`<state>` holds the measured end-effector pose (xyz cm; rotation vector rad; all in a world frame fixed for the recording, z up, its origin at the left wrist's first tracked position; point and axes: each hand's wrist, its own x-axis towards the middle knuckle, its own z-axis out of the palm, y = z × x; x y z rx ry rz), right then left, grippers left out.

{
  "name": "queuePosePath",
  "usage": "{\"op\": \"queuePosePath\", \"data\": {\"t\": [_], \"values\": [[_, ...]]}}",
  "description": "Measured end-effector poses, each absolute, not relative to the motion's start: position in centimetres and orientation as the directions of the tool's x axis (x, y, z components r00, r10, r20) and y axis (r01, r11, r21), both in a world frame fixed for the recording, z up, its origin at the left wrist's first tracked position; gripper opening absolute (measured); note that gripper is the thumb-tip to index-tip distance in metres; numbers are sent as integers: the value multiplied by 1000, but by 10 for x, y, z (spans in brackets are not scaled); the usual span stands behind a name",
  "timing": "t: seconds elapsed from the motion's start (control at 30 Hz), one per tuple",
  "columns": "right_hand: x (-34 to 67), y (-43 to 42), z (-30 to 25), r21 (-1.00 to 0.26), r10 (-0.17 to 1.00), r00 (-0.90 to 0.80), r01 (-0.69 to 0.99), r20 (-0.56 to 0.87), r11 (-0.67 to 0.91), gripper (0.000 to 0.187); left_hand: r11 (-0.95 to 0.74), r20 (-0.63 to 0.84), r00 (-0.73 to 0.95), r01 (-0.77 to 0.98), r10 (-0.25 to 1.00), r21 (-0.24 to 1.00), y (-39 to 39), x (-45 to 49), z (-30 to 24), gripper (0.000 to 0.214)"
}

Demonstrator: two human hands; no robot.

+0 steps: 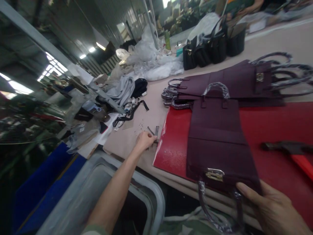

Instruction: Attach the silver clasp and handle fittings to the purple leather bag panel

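Purple bag [217, 143] lies flat, right hand [274, 209] gripping its near edge.

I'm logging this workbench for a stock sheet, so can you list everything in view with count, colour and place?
purple bag panel: one, dark purple with a metal clasp, on the red mat
red mat: one, red, on the table
stacked bag panels: several, purple, behind the mat
black handbags: about four, black, far end of the table
hammer: one, dark head, red handle, right on the mat
small metal parts: a few, dark, left of the mat
left hand: on the small parts
right hand: at the panel's near corner
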<state>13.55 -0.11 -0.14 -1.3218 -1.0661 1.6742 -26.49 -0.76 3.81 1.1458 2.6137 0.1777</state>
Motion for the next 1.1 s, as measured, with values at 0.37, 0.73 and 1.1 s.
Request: {"op": "queuePosePath", "data": {"t": [0.37, 0.73, 1.1], "values": [[131, -12, 16, -915, 912, -285, -190, -296, -356, 40, 724, -446, -577, 607, 685, 327, 22, -268, 34, 26], [131, -12, 20, -899, 897, -320, -214, -305, -382, 32, 132, -200, -286, -242, 937, 961, -16, -125, 63, 42], [131, -12, 19, -862, 887, -323, -280, -329, -422, 37, -70, 62, -78, -115, 995, 991, -25, -32, 34, 17]]}}
